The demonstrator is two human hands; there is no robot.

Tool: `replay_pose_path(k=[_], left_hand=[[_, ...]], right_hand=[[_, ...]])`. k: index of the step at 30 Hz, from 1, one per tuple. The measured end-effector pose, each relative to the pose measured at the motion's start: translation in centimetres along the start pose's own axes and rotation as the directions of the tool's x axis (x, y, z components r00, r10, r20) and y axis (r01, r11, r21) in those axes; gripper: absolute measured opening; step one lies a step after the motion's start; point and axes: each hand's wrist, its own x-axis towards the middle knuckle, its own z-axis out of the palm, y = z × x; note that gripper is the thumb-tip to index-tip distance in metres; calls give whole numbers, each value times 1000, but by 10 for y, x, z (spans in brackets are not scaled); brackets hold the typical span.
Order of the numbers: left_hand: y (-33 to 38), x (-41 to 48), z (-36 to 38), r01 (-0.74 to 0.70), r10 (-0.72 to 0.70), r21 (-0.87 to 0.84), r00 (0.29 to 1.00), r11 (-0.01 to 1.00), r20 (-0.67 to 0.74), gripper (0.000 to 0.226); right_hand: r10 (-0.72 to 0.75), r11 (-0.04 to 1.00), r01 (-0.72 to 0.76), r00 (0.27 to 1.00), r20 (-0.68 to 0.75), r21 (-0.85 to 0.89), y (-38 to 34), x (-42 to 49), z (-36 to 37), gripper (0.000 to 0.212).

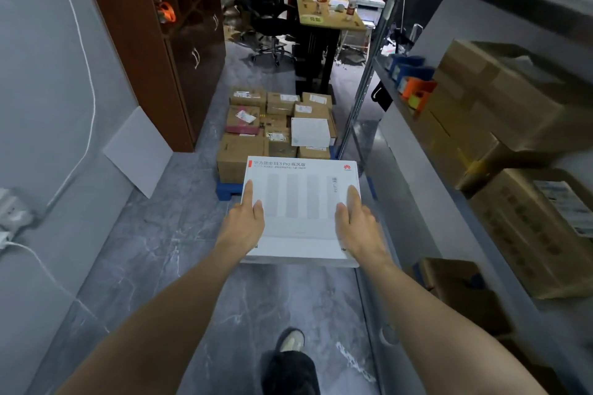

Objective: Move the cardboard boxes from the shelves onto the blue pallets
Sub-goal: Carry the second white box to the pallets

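Note:
I hold a flat white box [301, 202] with red print level in front of me, above the floor. My left hand [245, 221] grips its left edge with the thumb lying on top. My right hand [356, 221] grips its right edge the same way. Just beyond the box a blue pallet [228, 190] lies on the floor, loaded with several brown cardboard boxes [276, 125] and one white box. More large cardboard boxes [500, 106] sit on the metal shelves [382, 74] at my right.
A brown cabinet [154, 42] stands on the left, a white panel [138, 151] leaning on the wall beside it. Past the pallet are a black office chair [269, 9] and a cluttered desk [327, 9]. Tape dispensers [414, 86] lie on the shelf. My shoe [290, 340] is on the grey floor.

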Motion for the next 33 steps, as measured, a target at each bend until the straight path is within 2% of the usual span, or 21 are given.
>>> replay_pose_path(k=[7,14,20,22,25,30,33], left_hand=[[43,110,9,-9,9,1,999,1000,-34,57],[75,207,20,-3,5,35,998,999,-57,58],[90,280,32,-62,65,40,994,997,-92,58],[95,306,33,-79,83,46,993,996,-79,57],[107,346,27,-57,56,-33,998,998,-25,56],[117,426,22,-48,48,20,999,999,-21,58],[122,469,16,-42,40,27,998,999,46,58]], right_hand=[[5,999,-4,999,-32,39,5,120,-2,59],[-8,1000,9,1000,-25,20,8,218,-17,48],[15,999,-16,1000,5,30,9,288,-15,50],[18,1000,-18,1000,11,16,10,314,-12,50],[33,999,-33,999,15,-6,7,356,-8,49],[53,999,-52,998,23,-12,-8,435,2,45],[67,998,-67,998,14,-7,-14,474,6,44]])
